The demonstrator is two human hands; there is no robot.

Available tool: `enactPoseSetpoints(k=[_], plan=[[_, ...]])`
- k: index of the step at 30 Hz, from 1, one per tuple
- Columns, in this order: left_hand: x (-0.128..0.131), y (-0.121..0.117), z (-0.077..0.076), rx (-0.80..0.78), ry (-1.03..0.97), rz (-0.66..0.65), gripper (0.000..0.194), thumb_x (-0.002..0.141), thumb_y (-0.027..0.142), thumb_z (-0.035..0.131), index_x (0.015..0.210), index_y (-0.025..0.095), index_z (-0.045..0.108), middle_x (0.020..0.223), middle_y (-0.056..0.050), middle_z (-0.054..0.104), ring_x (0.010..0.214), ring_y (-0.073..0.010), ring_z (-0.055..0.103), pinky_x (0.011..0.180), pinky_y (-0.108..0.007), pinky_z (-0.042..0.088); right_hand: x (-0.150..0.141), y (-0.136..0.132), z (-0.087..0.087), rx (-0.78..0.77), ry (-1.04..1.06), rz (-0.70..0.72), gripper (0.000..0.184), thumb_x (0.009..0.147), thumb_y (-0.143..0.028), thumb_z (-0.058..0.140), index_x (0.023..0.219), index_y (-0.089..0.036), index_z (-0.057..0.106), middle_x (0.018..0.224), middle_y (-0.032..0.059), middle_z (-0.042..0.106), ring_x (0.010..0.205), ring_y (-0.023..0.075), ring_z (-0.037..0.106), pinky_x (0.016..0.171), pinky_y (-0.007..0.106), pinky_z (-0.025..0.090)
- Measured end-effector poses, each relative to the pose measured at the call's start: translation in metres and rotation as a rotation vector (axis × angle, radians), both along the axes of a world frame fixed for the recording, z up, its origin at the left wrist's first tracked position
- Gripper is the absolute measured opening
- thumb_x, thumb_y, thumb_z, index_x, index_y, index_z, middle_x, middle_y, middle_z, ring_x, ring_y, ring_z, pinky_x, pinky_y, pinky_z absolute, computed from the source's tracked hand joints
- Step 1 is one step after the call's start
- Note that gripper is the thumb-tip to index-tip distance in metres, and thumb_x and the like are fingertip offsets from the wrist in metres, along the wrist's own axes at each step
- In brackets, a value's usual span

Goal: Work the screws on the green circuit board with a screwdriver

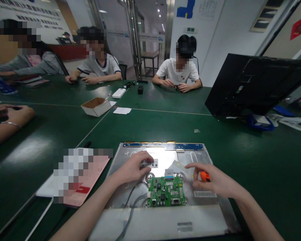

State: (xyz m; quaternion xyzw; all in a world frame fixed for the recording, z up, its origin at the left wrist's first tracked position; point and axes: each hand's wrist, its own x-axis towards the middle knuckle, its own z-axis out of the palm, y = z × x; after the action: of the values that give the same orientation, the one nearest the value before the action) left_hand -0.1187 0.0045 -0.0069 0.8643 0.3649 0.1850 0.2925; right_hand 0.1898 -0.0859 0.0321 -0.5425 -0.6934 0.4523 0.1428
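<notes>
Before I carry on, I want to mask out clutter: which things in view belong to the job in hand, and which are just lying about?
In the job: metal-backed panel, green circuit board, grey cables, orange item held in the right hand, left hand.

Apparently lying about: open white box, white paper, black cube, large dark panel.

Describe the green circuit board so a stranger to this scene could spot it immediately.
On the dark green table, find the flat metal panel lying closest to the camera. Between the left hand and the right hand, slightly nearer the camera, sits the circuit board. It is squarish, bright green and crowded with components, unlike the long, narrow blue strip along the panel's far edge.
</notes>
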Motion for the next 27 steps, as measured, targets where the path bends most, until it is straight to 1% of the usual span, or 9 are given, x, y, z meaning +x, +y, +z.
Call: enactPoseSetpoints(k=[2, 4, 6, 9, 11, 13, 18, 23, 27], plan=[[-0.005, -0.004, -0.002, 0.001, -0.017, 0.036, 0.018, 0.078, 0.018, 0.06, 0.095, 0.021, 0.063, 0.096, -0.004, 0.065, 0.089, -0.0227, 0.059, 0.081, -0.036, 0.047, 0.009, 0.001, 0.0, -0.036, 0.239, -0.157, 0.034, 0.083, -0.035, 0.059, 0.113, -0.02, 0.061, 0.082, 0.0001, 0.061, 0.05, 0.0087, 0.05, 0.048, 0.024, 0.043], [-0.009, -0.009, -0.006, 0.036, -0.026, 0.076, 0.021, 0.081, 0.02, 0.06, 0.102, 0.021, 0.061, 0.102, -0.005, 0.065, 0.097, -0.0246, 0.058, 0.086, -0.039, 0.046, 0.017, 0.001, -0.002, -0.066, 0.508, -0.332, 0.028, 0.08, -0.039, 0.06, 0.099, -0.019, 0.063, 0.075, -0.0009, 0.06, 0.033, 0.0043, 0.035, 0.031, 0.021, 0.03], [-0.011, -0.014, -0.011, 0.105, -0.02, 0.084, 0.024, 0.085, 0.022, 0.057, 0.109, 0.021, 0.059, 0.113, -0.008, 0.064, 0.107, -0.0263, 0.056, 0.094, -0.043, 0.043, 0.022, 0.003, -0.003, -0.072, 0.743, -0.464, 0.023, 0.073, -0.035, 0.063, 0.088, -0.018, 0.065, 0.071, 0.0004, 0.063, 0.031, 0.005, 0.037, 0.029, 0.021, 0.031], [-0.011, -0.018, -0.017, 0.186, 0.051, 0.051, 0.028, 0.092, 0.022, 0.048, 0.119, 0.02, 0.055, 0.128, -0.011, 0.057, 0.119, -0.027, 0.05, 0.103, -0.046, 0.037, 0.026, 0.005, -0.008, -0.182, 0.965, -0.523, 0.028, 0.068, -0.038, 0.058, 0.082, -0.015, 0.068, 0.078, 0.0086, 0.07, 0.045, 0.0136, 0.057, 0.043, 0.027, 0.047], [-0.008, -0.018, -0.021, 0.213, 0.107, 0.042, 0.03, 0.094, 0.023, 0.045, 0.123, 0.02, 0.052, 0.134, -0.011, 0.053, 0.123, -0.0269, 0.047, 0.105, -0.046, 0.035, 0.026, 0.005, -0.016, -0.321, 1.018, -0.471, 0.042, 0.073, -0.046, 0.049, 0.085, -0.012, 0.07, 0.079, 0.0138, 0.072, 0.055, 0.0209, 0.065, 0.05, 0.033, 0.051], [-0.004, -0.015, -0.023, 0.232, 0.146, 0.038, 0.032, 0.095, 0.024, 0.043, 0.126, 0.02, 0.05, 0.137, -0.011, 0.05, 0.126, -0.0265, 0.045, 0.106, -0.047, 0.034, 0.024, 0.005, -0.028, -0.391, 1.019, -0.422, 0.05, 0.077, -0.051, 0.042, 0.085, -0.011, 0.069, 0.069, 0.0138, 0.07, 0.053, 0.0227, 0.065, 0.049, 0.033, 0.05], [0.008, -0.006, -0.024, 0.285, 0.186, -0.001, 0.032, 0.097, 0.024, 0.042, 0.128, 0.02, 0.048, 0.137, -0.01, 0.051, 0.129, -0.0248, 0.043, 0.111, -0.048, 0.03, 0.021, 0.006, -0.053, -0.321, 1.012, -0.418, 0.048, 0.076, -0.055, 0.045, 0.081, -0.012, 0.066, 0.05, 0.007, 0.061, 0.035, 0.017, 0.052, 0.035, 0.025, 0.035], [0.015, -0.002, -0.025, 0.307, 0.189, 0.0, 0.031, 0.096, 0.025, 0.043, 0.126, 0.019, 0.048, 0.135, -0.01, 0.052, 0.127, -0.0248, 0.045, 0.11, -0.047, 0.032, 0.022, 0.014, -0.056, -0.269, 1.022, -0.41, 0.047, 0.079, -0.055, 0.046, 0.075, -0.013, 0.065, 0.042, 0.0023, 0.054, 0.032, 0.0123, 0.042, 0.034, 0.024, 0.032], [0.018, 0.0, -0.024, 0.307, 0.144, 0.004, 0.026, 0.094, 0.022, 0.047, 0.12, 0.019, 0.05, 0.132, -0.011, 0.054, 0.123, -0.0261, 0.048, 0.106, -0.046, 0.035, 0.015, 0.022, -0.055, -0.266, 1.03, -0.385, 0.05, 0.082, -0.056, 0.042, 0.079, -0.012, 0.066, 0.039, -0.0018, 0.047, 0.027, 0.009, 0.029, 0.029, 0.022, 0.023]])
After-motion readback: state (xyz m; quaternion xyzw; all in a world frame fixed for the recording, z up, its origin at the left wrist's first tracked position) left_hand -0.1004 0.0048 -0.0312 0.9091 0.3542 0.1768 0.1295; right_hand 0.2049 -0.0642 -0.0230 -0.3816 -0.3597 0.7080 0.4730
